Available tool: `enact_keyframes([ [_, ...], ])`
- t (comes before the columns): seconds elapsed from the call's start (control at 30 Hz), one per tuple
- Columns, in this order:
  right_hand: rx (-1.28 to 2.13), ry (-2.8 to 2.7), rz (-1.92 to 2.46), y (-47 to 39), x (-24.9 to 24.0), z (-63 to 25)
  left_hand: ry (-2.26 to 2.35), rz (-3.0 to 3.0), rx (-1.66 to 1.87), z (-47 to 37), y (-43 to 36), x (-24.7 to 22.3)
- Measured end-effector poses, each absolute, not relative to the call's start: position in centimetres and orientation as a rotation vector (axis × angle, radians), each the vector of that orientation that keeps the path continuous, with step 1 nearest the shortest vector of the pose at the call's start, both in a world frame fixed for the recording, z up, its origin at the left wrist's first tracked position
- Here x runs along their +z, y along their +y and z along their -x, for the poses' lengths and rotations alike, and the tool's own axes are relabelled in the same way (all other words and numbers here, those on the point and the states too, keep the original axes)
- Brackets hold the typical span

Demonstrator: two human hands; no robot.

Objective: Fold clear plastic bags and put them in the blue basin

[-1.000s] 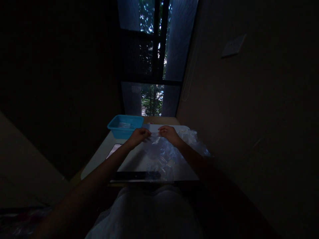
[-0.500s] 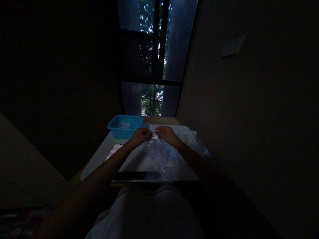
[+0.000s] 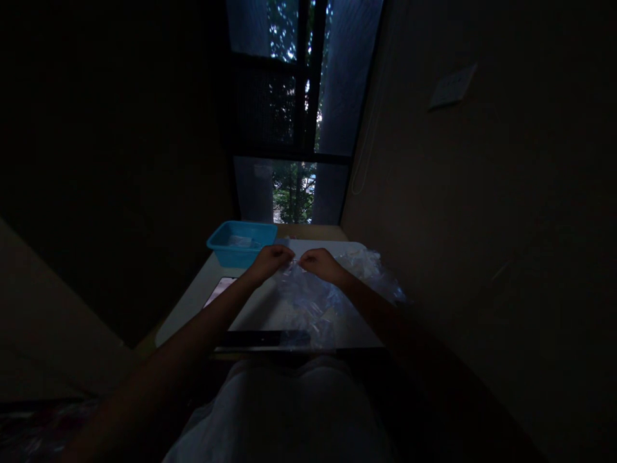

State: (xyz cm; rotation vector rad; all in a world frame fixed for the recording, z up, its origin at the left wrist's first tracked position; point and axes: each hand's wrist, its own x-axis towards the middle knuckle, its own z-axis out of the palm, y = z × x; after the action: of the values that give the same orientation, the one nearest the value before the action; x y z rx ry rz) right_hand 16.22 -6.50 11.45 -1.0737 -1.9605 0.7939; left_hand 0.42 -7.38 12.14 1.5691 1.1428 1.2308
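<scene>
My left hand (image 3: pixel 272 260) and my right hand (image 3: pixel 322 263) face each other above the white table (image 3: pixel 260 308), fingertips almost meeting. Both are closed in a pinch on a clear plastic bag (image 3: pixel 297 265), whose edge glints between them. Below the hands, more crinkled clear plastic bags (image 3: pixel 308 305) are spread toward the table's front edge. Another heap of clear plastic bags (image 3: pixel 364 263) lies beyond my right wrist. In the dim light, I cannot make out whether anything is inside the pinched bag.
A blue plastic basin (image 3: pixel 236 254) with some clear plastic in it stands at the table's back left. A phone (image 3: pixel 219 289) with a lit screen lies beside my left forearm. Along the front edge runs a dark strip (image 3: pixel 260 338). A wall borders the right side; a window is ahead.
My right hand's fingers have curled from a more extended pose into a tighter pinch. My left hand has shifted only slightly. The basin and phone stay put.
</scene>
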Motion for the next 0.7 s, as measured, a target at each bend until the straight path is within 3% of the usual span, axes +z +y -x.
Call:
enact_keyframes([
  [0.7, 0.881, -2.046, 1.063, -6.18, 10.52, -17.13, 1.241, -1.499, 1.286, 0.11, -6.95, 11.93],
])
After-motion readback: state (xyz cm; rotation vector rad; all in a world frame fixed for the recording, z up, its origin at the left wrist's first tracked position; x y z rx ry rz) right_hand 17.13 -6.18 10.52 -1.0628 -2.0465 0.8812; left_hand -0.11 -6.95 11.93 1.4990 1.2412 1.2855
